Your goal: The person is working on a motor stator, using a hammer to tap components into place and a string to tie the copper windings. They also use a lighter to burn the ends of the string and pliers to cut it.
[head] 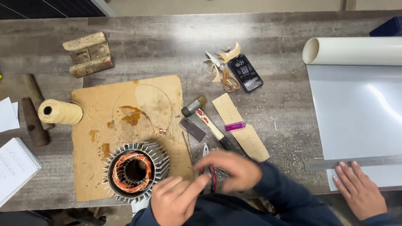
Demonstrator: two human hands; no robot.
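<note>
1. Left hand, at 6 o'clock, points its fingers toward the red-handled pliers, gripping nothing.
2. Right hand, blurred, covers the pliers; I cannot tell its grip.
3. Motor stator, at 7 o'clock on cardboard, already carries copper windings; no lacing shows.
4. Twine spool, at 10 o'clock, lies untouched.
5. Another person's hand, at 4 o'clock, lies flat by the steel ruler.
</note>
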